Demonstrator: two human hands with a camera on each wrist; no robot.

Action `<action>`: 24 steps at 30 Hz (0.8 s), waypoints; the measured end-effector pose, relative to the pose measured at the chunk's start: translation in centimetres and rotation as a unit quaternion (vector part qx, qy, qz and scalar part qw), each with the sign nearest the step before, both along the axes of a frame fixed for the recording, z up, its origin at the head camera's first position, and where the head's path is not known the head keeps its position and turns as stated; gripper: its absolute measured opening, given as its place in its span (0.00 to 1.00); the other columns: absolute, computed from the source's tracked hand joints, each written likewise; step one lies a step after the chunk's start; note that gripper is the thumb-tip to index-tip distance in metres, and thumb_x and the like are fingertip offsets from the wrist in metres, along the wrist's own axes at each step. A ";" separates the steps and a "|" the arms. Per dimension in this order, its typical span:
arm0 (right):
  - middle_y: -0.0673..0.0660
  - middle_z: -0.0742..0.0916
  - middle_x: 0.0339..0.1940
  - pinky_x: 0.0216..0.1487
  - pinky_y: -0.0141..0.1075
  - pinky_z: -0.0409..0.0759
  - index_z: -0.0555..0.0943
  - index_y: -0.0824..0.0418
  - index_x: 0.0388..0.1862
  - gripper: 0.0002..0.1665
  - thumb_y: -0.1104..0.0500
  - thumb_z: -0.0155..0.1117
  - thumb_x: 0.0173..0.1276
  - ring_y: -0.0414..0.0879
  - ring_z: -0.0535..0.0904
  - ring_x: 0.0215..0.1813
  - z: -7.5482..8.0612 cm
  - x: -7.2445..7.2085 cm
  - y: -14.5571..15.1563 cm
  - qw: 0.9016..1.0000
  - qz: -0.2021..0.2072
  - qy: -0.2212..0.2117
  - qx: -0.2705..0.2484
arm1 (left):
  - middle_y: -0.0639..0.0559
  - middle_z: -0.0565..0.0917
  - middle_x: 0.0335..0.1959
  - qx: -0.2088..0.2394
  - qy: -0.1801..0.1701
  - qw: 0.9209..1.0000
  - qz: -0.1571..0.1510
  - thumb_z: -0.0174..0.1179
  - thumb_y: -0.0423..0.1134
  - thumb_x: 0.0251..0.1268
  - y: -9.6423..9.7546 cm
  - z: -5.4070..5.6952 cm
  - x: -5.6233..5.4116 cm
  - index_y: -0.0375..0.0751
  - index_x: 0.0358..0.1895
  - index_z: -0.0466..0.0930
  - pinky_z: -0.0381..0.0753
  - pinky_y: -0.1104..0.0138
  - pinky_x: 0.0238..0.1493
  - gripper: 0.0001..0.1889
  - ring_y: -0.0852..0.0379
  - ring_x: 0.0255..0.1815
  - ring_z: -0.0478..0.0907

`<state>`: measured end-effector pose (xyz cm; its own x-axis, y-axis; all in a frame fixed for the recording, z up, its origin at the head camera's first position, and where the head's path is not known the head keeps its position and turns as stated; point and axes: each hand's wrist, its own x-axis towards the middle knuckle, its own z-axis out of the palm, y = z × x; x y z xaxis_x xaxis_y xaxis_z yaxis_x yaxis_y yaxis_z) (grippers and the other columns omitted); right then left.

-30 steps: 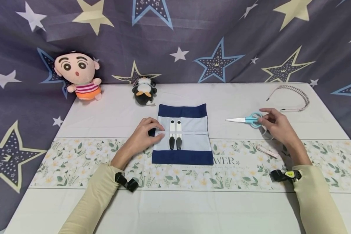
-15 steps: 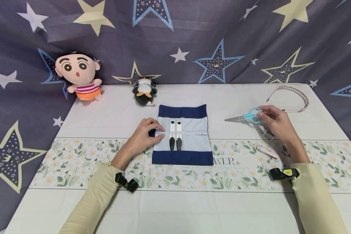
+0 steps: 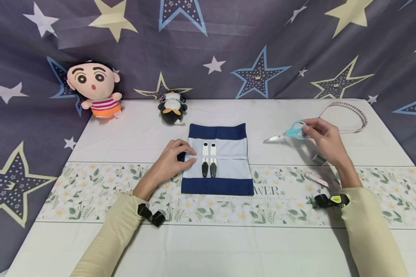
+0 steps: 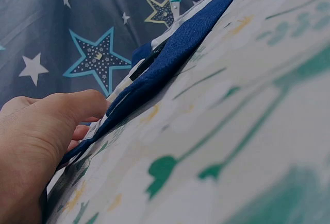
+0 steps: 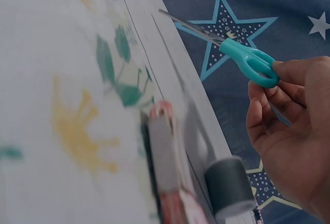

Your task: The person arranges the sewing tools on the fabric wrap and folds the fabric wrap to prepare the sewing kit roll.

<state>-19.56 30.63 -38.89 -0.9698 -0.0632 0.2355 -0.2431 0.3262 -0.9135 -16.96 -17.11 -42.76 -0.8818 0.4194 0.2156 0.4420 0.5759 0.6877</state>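
Observation:
My right hand (image 3: 324, 134) pinches a pair of scissors (image 5: 247, 62) by the turquoise finger loops, above the table, blades toward the left and slightly down. My left hand (image 3: 175, 157) holds the left edge of a navy and pale blue fabric pouch (image 3: 225, 186) lying unfolded; its thumb and forefinger curve over the edge with tips apart. In the left wrist view the lower fingers are partly hidden behind the thumb. Two slim white-and-black tools (image 3: 213, 169) lie side by side under a pale strap (image 3: 232, 157) across the pouch.
Below the right hand lie a dark spool-like cylinder (image 5: 229, 188) and a slim pink tool (image 3: 317, 179). A headband (image 3: 358, 115) lies behind it. A penguin plush (image 3: 172, 109) and a boy doll (image 3: 98, 88) sit at the back, before a starry curtain.
The right hand has lifted the scissors off the table and moved them slightly up and left, tilting the blades down. The left hand and the pouch stay in place.

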 end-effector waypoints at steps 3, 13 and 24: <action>0.50 0.86 0.39 0.48 0.27 0.79 0.82 0.69 0.57 0.13 0.64 0.59 0.80 0.40 0.82 0.41 0.1 -0.2 -0.5 0.999 0.022 0.005 -0.024 | 0.47 0.78 0.54 0.000 0.000 1.000 -0.002 0.70 0.40 0.69 0.0 0.0 0.0 0.45 0.46 0.88 0.71 0.47 0.57 0.07 0.45 0.57 0.69; 0.50 0.86 0.42 0.49 0.29 0.79 0.83 0.67 0.57 0.13 0.63 0.59 0.81 0.42 0.82 0.43 0.2 -1.0 -2.9 0.995 0.070 -0.008 -0.076 | 0.48 0.78 0.54 0.004 -0.002 1.000 -0.002 0.69 0.40 0.70 -0.1 -0.1 0.0 0.45 0.47 0.88 0.71 0.48 0.57 0.07 0.46 0.57 0.69; 0.50 0.86 0.37 0.47 0.31 0.79 0.79 0.77 0.57 0.17 0.62 0.60 0.80 0.42 0.82 0.40 -0.1 -2.1 -6.4 0.991 0.097 -0.032 -0.085 | 0.48 0.78 0.55 0.003 -0.006 1.000 -0.001 0.69 0.39 0.69 -0.1 0.0 0.0 0.45 0.47 0.88 0.71 0.48 0.58 0.07 0.46 0.58 0.69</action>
<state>-21.69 24.19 -39.01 -0.9567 -0.2148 0.1967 -0.2257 0.1200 -0.9668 -16.92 -17.16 -42.74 -0.8837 0.4193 0.2082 0.4349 0.5707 0.6966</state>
